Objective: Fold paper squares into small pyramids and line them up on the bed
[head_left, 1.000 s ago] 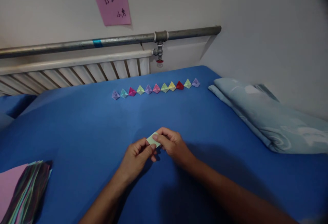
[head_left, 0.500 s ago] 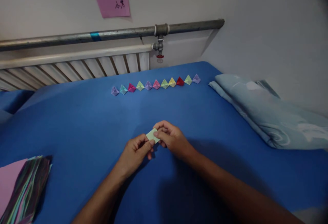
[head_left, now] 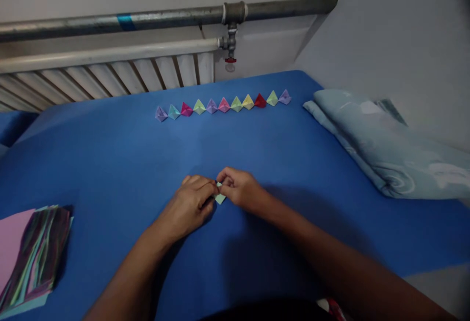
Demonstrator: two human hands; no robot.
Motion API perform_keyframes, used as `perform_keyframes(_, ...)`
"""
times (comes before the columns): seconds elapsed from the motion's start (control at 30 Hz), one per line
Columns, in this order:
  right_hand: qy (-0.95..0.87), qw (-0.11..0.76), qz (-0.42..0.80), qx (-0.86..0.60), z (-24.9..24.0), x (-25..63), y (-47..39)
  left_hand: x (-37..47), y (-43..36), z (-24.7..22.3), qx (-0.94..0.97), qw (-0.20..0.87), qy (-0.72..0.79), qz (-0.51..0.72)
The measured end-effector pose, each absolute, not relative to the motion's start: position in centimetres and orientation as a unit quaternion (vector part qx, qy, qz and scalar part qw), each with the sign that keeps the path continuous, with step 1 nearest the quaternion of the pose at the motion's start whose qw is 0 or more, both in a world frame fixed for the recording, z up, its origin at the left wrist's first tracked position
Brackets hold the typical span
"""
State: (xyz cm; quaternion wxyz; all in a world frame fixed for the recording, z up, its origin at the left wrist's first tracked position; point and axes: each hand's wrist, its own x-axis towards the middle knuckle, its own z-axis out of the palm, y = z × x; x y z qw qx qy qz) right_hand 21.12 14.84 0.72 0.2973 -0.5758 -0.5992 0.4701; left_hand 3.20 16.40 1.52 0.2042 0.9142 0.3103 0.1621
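A small pale green paper (head_left: 220, 198) lies between my hands, low over the blue sheet (head_left: 128, 164). My left hand (head_left: 193, 201) has its fingers closed at the paper's left side, with the palm turned down. On the other side my right hand (head_left: 238, 189) pinches the paper's upper right part between thumb and forefinger. Fingers cover much of the paper, so its folds are hard to make out. Beyond the hands, several small folded paper pieces in various colours, among them a red one (head_left: 260, 100), form a row.
At the lower left lies a stack of coloured paper (head_left: 40, 257). A folded light blue blanket (head_left: 385, 149) rests on the right. Along the back wall run a radiator (head_left: 147, 74) and a metal pipe (head_left: 176, 16) with a red-handled valve (head_left: 230, 60).
The view has tilted down. The green paper has turned and shows less between the fingers. My left hand has rolled palm down over its left side, and my right hand now pinches its upper part.
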Motion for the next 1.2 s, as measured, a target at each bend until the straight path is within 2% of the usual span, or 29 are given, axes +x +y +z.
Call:
perform_keyframes(0.23, -0.736, 0.224, 0.274, -0.578, 1.3, 21.4, 14.0, 3.0, 16.4, 1.5, 0.918, 0.220, 0.305, 0.125)
perform_keyframes(0.53, -0.814, 0.191, 0.321, -0.445, 1.9, 23.7, 13.7, 2.9, 16.6, 1.5, 0.916, 0.230, 0.308, 0.116)
perform_keyframes(0.87, -0.822, 0.177, 0.315, -0.440, 1.7, 24.3, 13.8, 2.9, 16.8, 1.5, 0.917, 0.223, 0.306, 0.125)
perform_keyframes(1.2, -0.838, 0.121, 0.263, -0.462, 1.5, 23.8, 13.7, 3.3, 16.4, 1.5, 0.909, 0.214, 0.326, 0.148)
